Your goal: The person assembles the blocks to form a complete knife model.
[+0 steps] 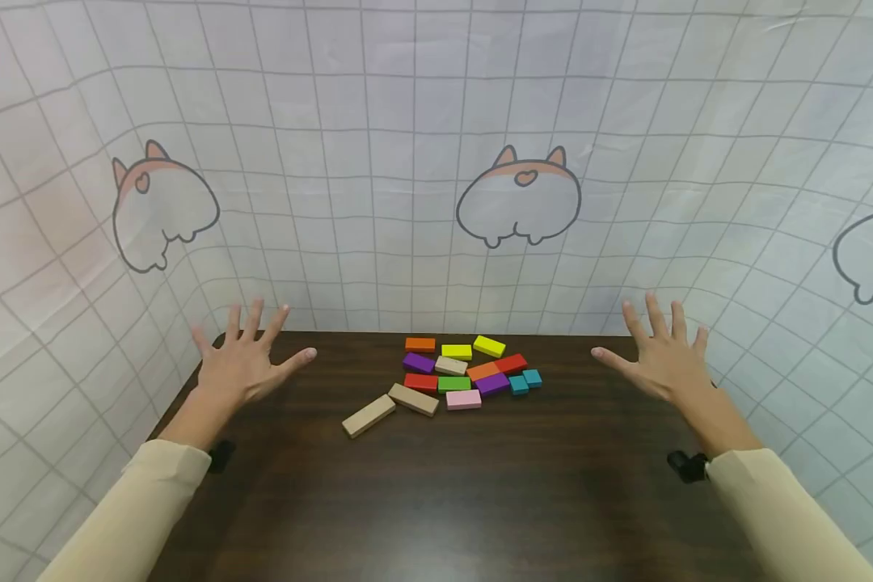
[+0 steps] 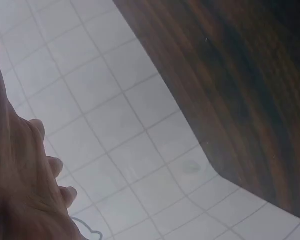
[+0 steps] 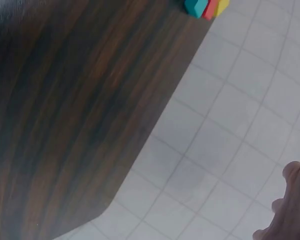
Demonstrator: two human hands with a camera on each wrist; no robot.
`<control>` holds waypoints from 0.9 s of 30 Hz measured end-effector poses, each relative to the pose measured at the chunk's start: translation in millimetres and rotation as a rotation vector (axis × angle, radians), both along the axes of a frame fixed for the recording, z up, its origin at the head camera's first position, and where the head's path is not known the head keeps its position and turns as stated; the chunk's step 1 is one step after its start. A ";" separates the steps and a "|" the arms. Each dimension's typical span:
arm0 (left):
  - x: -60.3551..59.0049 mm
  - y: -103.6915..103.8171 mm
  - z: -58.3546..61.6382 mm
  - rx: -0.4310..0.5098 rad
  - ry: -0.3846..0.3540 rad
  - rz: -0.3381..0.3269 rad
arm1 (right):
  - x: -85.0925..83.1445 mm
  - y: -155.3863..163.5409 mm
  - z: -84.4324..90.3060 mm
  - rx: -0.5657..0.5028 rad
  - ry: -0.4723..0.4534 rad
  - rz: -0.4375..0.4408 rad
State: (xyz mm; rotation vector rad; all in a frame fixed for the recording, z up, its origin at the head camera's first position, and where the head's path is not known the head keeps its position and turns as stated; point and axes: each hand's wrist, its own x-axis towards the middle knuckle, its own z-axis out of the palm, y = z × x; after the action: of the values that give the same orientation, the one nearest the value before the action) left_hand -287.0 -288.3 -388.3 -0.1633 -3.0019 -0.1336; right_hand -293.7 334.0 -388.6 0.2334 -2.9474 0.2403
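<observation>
Both grips are hovering wide open, left hand (image 1: 238,365) and right hand (image 1: 664,360) flanking the blocks (image 1: 460,373) lying on the counter (image 1: 436,485), touching nothing.

table (image 1: 480,485): dark glossy wood | blocks (image 1: 466,373): painted matt wood | backdrop (image 1: 378,162): cloth

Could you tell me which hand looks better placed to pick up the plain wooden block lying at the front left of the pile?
Probably the left hand. The plain wooden block lies on its side of the pile; the right hand would have to cross the coloured blocks. Both hands are open, holding nothing.
</observation>
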 end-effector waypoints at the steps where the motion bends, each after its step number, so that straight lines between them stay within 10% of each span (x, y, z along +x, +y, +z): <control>1: 1.8 0.5 -2.1 0.002 -0.001 -0.003 | 2.2 -1.3 -0.9 0.000 0.001 0.002; 17: 45.9 35.5 -44.6 0.036 -0.005 -0.040 | 44.5 -55.0 -29.1 -0.034 0.070 0.089; 27: 46.6 68.7 -56.3 0.203 0.029 -0.147 | 53.0 -110.2 -47.1 -0.226 0.051 0.204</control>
State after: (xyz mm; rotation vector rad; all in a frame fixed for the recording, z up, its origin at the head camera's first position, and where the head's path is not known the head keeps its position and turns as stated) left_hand -240.4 -219.6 -444.5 -0.3597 -2.9218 -0.4449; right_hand -240.8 223.8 -435.6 0.5001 -2.8141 0.5817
